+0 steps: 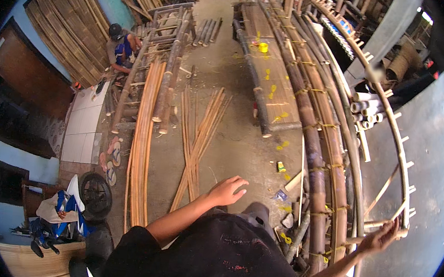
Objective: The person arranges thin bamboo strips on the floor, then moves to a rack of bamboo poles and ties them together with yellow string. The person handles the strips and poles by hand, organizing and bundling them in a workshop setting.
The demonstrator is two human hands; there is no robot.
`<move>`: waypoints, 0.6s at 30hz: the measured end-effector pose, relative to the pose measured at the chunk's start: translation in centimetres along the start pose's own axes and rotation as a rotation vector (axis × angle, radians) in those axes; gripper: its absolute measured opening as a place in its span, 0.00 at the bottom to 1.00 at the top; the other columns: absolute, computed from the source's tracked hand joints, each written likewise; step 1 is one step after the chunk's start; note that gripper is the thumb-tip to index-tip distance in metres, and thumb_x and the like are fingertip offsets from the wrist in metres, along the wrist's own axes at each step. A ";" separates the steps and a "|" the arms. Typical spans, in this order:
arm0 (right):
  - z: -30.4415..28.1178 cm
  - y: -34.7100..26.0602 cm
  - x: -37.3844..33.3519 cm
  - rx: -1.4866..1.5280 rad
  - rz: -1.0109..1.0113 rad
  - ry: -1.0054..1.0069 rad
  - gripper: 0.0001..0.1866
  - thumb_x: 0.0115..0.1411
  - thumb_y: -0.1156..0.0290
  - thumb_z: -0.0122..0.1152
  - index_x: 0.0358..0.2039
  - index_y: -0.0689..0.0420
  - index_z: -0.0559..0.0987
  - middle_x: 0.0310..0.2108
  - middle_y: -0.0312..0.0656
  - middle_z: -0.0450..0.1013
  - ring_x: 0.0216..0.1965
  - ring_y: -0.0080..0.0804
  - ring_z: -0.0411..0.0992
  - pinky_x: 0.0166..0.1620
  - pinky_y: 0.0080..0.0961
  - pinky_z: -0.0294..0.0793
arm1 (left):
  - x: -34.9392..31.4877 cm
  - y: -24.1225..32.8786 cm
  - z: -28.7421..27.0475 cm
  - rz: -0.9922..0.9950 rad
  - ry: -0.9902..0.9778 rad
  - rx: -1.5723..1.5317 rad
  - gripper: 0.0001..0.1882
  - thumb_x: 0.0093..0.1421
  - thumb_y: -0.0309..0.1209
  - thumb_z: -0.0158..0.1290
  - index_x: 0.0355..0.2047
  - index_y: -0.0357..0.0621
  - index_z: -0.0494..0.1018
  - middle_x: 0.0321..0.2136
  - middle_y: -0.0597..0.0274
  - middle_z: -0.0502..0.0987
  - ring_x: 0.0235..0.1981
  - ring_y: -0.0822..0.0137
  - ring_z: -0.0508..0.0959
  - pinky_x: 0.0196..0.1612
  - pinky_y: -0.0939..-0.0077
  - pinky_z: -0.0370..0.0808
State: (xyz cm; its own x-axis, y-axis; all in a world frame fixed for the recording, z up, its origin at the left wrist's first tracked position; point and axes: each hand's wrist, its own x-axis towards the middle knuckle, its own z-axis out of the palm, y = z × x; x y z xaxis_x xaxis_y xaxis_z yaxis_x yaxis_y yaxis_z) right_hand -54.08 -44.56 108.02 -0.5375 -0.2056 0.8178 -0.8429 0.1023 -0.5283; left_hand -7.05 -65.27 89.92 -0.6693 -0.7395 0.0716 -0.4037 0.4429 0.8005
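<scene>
My left hand [227, 192] hovers in front of my body, above the floor, its fingers apart and nothing in them. At the right, my right hand [378, 241] is at the near end of a long bamboo frame [397, 134] like a ladder, with short rung ends sticking out along its side. The fingers bend around its end piece; the palm side is partly hidden. Just left of that hand run long bamboo poles [313, 152], bound at intervals with yellow ties. Ahead of my left hand, thin bamboo strips [198, 152] lie crossed on the floor.
A low bamboo bench [271, 85] holds a yellow roll [263, 47]. Left of the strips stands a bamboo rack [168, 76], with long strips [143, 147] leaning on it. A person [124, 48] crouches beyond. Sandals [111, 166] and a wheel [95, 196] are at left.
</scene>
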 end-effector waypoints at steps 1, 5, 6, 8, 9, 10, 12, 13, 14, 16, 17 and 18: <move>3.6 -0.6 -0.5 -0.079 0.173 -0.110 0.16 0.73 0.73 0.51 0.59 0.59 0.75 0.54 0.41 0.74 0.42 0.27 0.73 0.42 0.21 0.74 | 0.6 -1.1 -1.5 -0.054 0.021 -0.011 0.17 0.66 0.35 0.55 0.52 0.41 0.74 0.47 0.51 0.77 0.46 0.52 0.80 0.47 0.61 0.78; 21.0 -9.8 -3.2 0.173 0.228 -0.408 0.14 0.71 0.76 0.50 0.55 0.64 0.77 0.46 0.44 0.76 0.43 0.30 0.74 0.47 0.24 0.73 | 4.4 -4.7 -6.5 -0.215 0.144 -0.118 0.17 0.65 0.35 0.56 0.51 0.39 0.74 0.45 0.49 0.78 0.44 0.49 0.80 0.46 0.60 0.78; 25.2 -10.1 -3.5 0.083 -0.043 -0.485 0.15 0.72 0.74 0.51 0.56 0.62 0.76 0.36 0.34 0.71 0.32 0.18 0.66 0.37 0.14 0.66 | 5.7 -5.8 -7.4 -0.237 0.186 -0.165 0.17 0.65 0.35 0.57 0.50 0.38 0.74 0.45 0.47 0.78 0.43 0.47 0.80 0.46 0.60 0.78; 32.8 -14.0 -4.6 0.205 0.108 -0.681 0.14 0.66 0.79 0.55 0.51 0.65 0.78 0.40 0.47 0.77 0.42 0.34 0.75 0.49 0.28 0.73 | 8.1 -8.2 -9.1 -0.304 0.181 -0.211 0.18 0.65 0.36 0.57 0.50 0.38 0.74 0.44 0.47 0.78 0.42 0.49 0.81 0.45 0.61 0.78; 37.1 -14.9 -5.5 0.267 0.130 -0.777 0.14 0.66 0.78 0.56 0.51 0.65 0.78 0.39 0.46 0.78 0.42 0.34 0.75 0.49 0.27 0.73 | 9.5 -9.9 -10.0 -0.338 0.186 -0.226 0.18 0.65 0.37 0.57 0.50 0.38 0.74 0.44 0.47 0.78 0.42 0.50 0.81 0.45 0.62 0.78; 41.7 -16.6 -6.6 0.305 0.086 -0.844 0.14 0.66 0.78 0.56 0.51 0.64 0.79 0.38 0.46 0.78 0.41 0.34 0.75 0.48 0.28 0.73 | 9.9 -13.5 -9.5 -0.371 0.205 -0.290 0.19 0.65 0.38 0.56 0.51 0.39 0.74 0.46 0.46 0.78 0.41 0.51 0.81 0.45 0.62 0.77; 50.5 -15.5 -9.3 0.371 0.125 -0.997 0.13 0.66 0.76 0.58 0.50 0.63 0.79 0.39 0.47 0.78 0.42 0.33 0.76 0.48 0.31 0.74 | 12.2 -18.8 -10.2 -0.413 0.166 -0.268 0.19 0.65 0.38 0.56 0.52 0.39 0.74 0.47 0.45 0.77 0.42 0.51 0.81 0.46 0.62 0.77; 55.0 -15.5 -11.3 0.401 0.292 -1.105 0.12 0.66 0.74 0.59 0.49 0.64 0.80 0.41 0.50 0.79 0.43 0.35 0.77 0.49 0.32 0.74 | 14.1 -21.5 -11.3 -0.435 0.144 -0.248 0.20 0.65 0.38 0.56 0.53 0.39 0.74 0.48 0.45 0.77 0.42 0.51 0.80 0.46 0.62 0.77; 59.5 -15.0 -13.5 0.355 0.283 -1.164 0.13 0.67 0.71 0.59 0.49 0.64 0.80 0.42 0.52 0.80 0.45 0.37 0.78 0.51 0.33 0.75 | 16.0 -23.7 -12.7 -0.507 0.078 -0.256 0.22 0.65 0.39 0.56 0.55 0.40 0.73 0.51 0.44 0.76 0.45 0.49 0.80 0.49 0.60 0.76; 69.0 -9.9 -20.4 0.411 0.307 -1.262 0.16 0.65 0.69 0.62 0.50 0.64 0.80 0.43 0.56 0.80 0.46 0.48 0.79 0.50 0.36 0.76 | 20.1 -29.4 -13.8 -0.446 0.065 -0.019 0.23 0.66 0.39 0.56 0.56 0.39 0.72 0.51 0.44 0.77 0.48 0.50 0.80 0.51 0.61 0.76; 73.8 -10.0 -23.2 0.375 0.313 -1.359 0.17 0.64 0.67 0.62 0.50 0.63 0.79 0.43 0.57 0.79 0.47 0.51 0.79 0.50 0.37 0.77 | 21.0 -33.1 -15.4 -0.433 0.037 0.117 0.23 0.66 0.39 0.56 0.56 0.39 0.71 0.51 0.44 0.77 0.49 0.50 0.80 0.51 0.61 0.76; 78.1 -10.2 -25.8 0.329 0.320 -1.468 0.18 0.63 0.65 0.63 0.50 0.63 0.79 0.44 0.57 0.79 0.47 0.53 0.78 0.50 0.38 0.77 | 23.7 -34.0 -17.8 -0.629 0.023 -0.057 0.23 0.65 0.39 0.56 0.56 0.39 0.71 0.49 0.45 0.77 0.49 0.49 0.79 0.52 0.59 0.76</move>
State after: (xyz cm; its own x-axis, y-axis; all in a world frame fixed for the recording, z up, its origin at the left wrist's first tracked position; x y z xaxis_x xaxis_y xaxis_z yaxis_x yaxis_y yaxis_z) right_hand -29.68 -116.30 74.44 -0.0251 -0.9850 -0.1705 -0.5520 0.1558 -0.8192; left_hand 1.87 -106.89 75.02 -0.3015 -0.8604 -0.4108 -0.6811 -0.1072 0.7243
